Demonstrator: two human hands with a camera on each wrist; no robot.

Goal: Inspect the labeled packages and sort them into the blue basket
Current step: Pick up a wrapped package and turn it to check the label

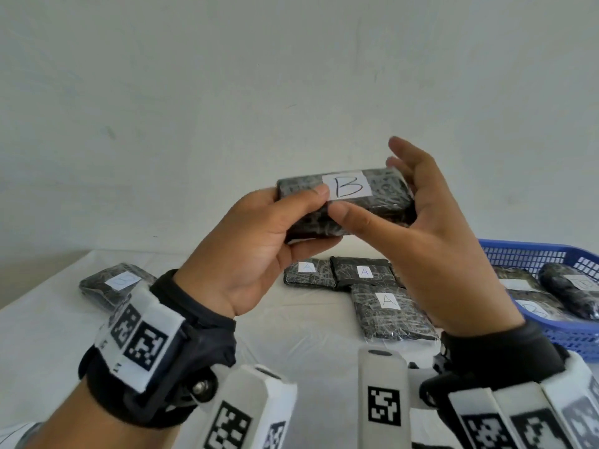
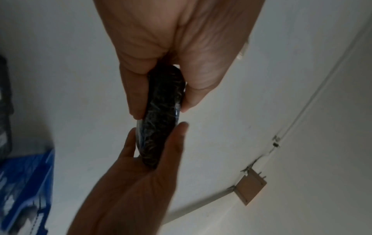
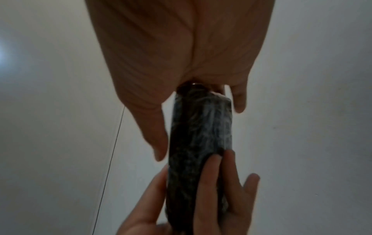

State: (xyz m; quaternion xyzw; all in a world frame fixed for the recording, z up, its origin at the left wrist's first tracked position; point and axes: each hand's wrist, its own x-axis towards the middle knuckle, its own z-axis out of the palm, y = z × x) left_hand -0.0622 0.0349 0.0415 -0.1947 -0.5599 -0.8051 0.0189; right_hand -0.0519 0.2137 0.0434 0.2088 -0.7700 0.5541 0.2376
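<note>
We hold the B package (image 1: pixel 346 202) up in the air, well above the white table (image 1: pixel 48 335), with open room around it. The blue basket (image 1: pixel 531 254) sits at 3 o'clock at the table's right edge, with packages inside. Three A packages (image 1: pixel 364 273) lie at 6 o'clock below our hands. Our left hand (image 1: pixel 259 247) pinches the package's left end, thumb on top; our right hand (image 1: pixel 431 241) cradles the right end, thumb pressing its front, upper fingers loosely spread
</note>
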